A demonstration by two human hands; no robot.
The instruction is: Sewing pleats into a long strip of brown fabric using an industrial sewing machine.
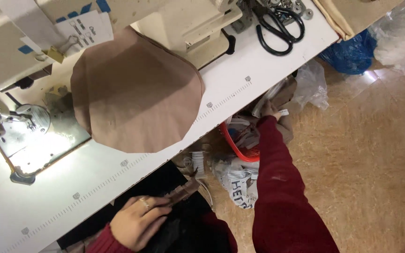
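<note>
Brown cloth (pixel 137 91), cut in a round shape, lies flat on the white table (pixel 62 197) in front of you. Nothing holds it. Its top edge sits right by the cream sewing machine (pixel 188 26), and its left edge is just beside the shiny metal plate (pixel 33 145) under the bright lamp light.

Your left hand (pixel 139 220) is low down, near your lap, just off the front edge of the table. It has a ring on one finger. Its fingers are bent and pinch a small brown strip of fabric (pixel 183 191), which sticks out to the right over the dark cloth (pixel 183 229) on your lap.

Your right hand (pixel 270 110) is stretched far out past the table, with the dark red sleeve (pixel 282 187) running all the way to it. It reaches down into a heap of cloth pieces and bags (pixel 258 126) on the floor, next to a red basket (pixel 237 147). The hand touches the heap, but most of its fingers are hidden, so you cannot tell if they are gripping anything or loose.

Black scissors (pixel 277 26) lie at the far end of the table, well away from both hands. A blue bag (pixel 350 54) and clear plastic bags (pixel 312 84) sit on the tan floor (pixel 376 154) beyond the heap.
</note>
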